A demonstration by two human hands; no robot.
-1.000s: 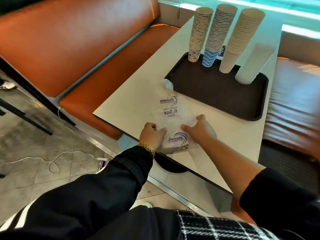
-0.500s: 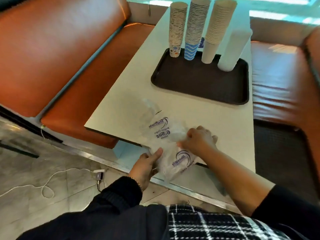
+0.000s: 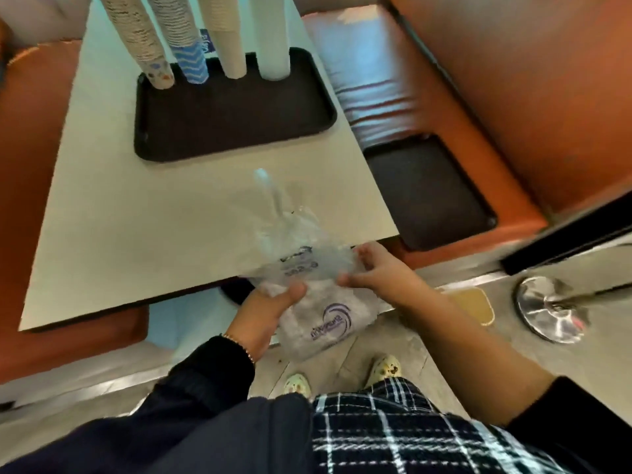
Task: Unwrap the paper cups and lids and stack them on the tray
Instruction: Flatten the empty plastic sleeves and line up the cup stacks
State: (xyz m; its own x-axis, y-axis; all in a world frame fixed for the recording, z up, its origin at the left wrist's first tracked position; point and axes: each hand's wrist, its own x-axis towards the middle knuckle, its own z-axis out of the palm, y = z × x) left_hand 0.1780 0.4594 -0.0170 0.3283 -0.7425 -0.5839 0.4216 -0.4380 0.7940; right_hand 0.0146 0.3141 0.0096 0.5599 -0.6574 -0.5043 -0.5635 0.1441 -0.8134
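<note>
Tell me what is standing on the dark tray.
Four upside-down stacks stand along the far edge of the tray: a patterned cup stack, a blue wavy one, a plain tan one and a white one. Their tops are out of frame; nothing shows what they cover.

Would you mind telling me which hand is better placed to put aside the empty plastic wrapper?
Probably the left hand: it grips the plastic wrapper from below at the table edge, while the right hand only pinches its side.
</note>
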